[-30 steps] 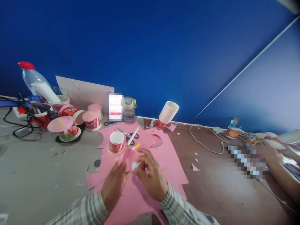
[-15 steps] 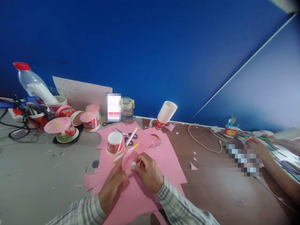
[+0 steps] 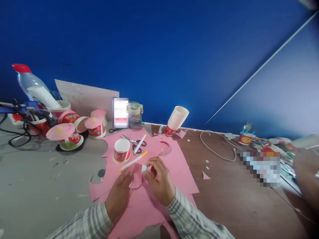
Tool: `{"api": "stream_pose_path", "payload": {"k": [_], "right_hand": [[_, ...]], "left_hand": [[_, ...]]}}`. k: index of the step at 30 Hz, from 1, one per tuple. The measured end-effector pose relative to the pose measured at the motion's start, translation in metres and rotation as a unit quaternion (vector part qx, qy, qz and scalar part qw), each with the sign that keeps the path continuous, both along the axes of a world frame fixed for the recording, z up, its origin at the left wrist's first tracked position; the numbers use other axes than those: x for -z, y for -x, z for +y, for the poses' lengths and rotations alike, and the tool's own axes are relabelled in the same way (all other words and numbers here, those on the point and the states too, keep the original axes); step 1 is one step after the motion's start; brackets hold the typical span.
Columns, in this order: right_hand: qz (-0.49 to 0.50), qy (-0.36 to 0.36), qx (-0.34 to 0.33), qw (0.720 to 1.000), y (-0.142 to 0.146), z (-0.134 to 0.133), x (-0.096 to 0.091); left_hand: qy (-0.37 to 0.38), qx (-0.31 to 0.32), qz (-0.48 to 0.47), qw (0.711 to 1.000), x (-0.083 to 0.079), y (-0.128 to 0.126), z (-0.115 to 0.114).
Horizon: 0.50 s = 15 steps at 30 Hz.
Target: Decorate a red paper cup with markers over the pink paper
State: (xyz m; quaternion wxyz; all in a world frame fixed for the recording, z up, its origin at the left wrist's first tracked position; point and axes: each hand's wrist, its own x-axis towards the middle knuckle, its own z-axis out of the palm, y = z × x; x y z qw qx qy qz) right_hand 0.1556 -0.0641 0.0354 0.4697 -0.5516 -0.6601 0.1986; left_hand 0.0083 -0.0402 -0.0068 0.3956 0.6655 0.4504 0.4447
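Between finger and thumb, my left hand (image 3: 119, 196) grips a small cut piece of pink paper (image 3: 136, 180), which looks curved. My right hand (image 3: 159, 182) pinches a small white piece (image 3: 144, 168) close to the paper's right side; its kind is too small to make out. Both hands are over large pink paper sheets (image 3: 171, 177). Just beyond them lie a yellow-capped marker (image 3: 134, 161), a green-tipped marker (image 3: 139, 144) and black-handled scissors (image 3: 137, 148). A red and white paper cup (image 3: 122, 152) stands bottom-up left of the markers.
Several decorated cups with pink paper tops (image 3: 95, 127) stand at left, near a red-capped bottle (image 3: 32, 81). A stack of cups (image 3: 177, 119) leans at the back. A ring (image 3: 170, 148) lies on the pink sheets. At right are a white cable (image 3: 216, 155) and another person's arm (image 3: 305, 179).
The pink piece has turned and bent in my left hand. My right hand has shifted slightly right, showing more of the white piece. The other person's arm has moved right.
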Motion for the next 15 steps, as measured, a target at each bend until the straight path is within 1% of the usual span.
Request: {"api": "stream_pose_path", "payload": {"k": [3,7,11,15], "right_hand": [[-0.106,-0.048,0.0,0.993,0.008,0.0,0.006],[-0.224,-0.086,-0.021,0.971,0.016,0.004,0.011],[-0.276,-0.07,-0.015,0.959,0.018,0.009,0.012],[-0.279,-0.035,0.009,0.96,0.014,0.012,0.015]], "left_hand": [[0.005,-0.018,-0.004,1.0,-0.006,-0.002,0.0],[0.034,-0.02,-0.045,0.998,-0.014,-0.008,-0.002],[0.063,-0.008,-0.086,0.994,-0.014,-0.01,-0.002],[0.058,-0.011,-0.058,0.997,-0.018,-0.008,-0.002]]}}
